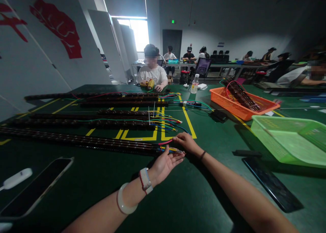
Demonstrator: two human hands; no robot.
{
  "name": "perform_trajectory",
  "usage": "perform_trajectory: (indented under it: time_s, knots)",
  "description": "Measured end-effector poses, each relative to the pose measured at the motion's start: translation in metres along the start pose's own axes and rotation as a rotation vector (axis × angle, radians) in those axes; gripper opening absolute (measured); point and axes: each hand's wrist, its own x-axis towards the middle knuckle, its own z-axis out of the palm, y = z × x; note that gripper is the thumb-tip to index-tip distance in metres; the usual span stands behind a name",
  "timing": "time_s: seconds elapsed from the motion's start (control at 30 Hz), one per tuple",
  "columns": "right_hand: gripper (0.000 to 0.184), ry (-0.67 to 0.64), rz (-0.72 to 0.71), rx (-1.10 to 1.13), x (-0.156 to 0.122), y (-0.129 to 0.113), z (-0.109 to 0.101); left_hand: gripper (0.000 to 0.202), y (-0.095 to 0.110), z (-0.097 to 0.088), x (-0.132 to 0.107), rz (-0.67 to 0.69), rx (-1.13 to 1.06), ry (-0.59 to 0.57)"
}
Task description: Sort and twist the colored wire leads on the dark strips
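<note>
A long dark strip lies across the green table, ending in a bundle of coloured wires. My left hand is open, palm up, its fingertips under the wire ends. My right hand rests palm down on the same wires, fingers bent over them at the strip's end. Whether it grips them I cannot make out. Several more dark strips with coloured wires lie in rows farther back.
A phone and a white device lie at the left. A green basket and an orange basket holding strips stand at the right, a dark flat bar near them. A person sits across the table; others work behind.
</note>
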Motion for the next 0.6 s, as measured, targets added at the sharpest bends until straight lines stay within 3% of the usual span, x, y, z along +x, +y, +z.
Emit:
perform_trajectory:
  time_s: [0.17, 0.27, 0.37, 0.47, 0.6]
  knots:
    - [0.042, -0.008, -0.038, -0.117, -0.006, 0.001, 0.001, 0.054, 0.001, 0.002, -0.001, -0.002, 0.017, 0.001]
    - [0.041, 0.077, -0.059, -0.183, -0.016, -0.003, -0.006, 0.054, 0.0, 0.001, -0.001, 0.004, 0.025, 0.007]
    - [0.042, 0.12, -0.267, -0.383, -0.027, -0.011, -0.014, 0.045, -0.001, 0.0, 0.0, 0.02, 0.011, 0.001]
    - [0.041, 0.049, -0.513, -0.509, -0.034, -0.017, -0.017, 0.034, -0.002, 0.0, 0.001, 0.049, -0.018, -0.007]
    - [0.037, 0.042, -0.531, -0.496, -0.034, -0.019, -0.013, 0.031, -0.002, 0.003, 0.0, 0.062, -0.024, 0.034]
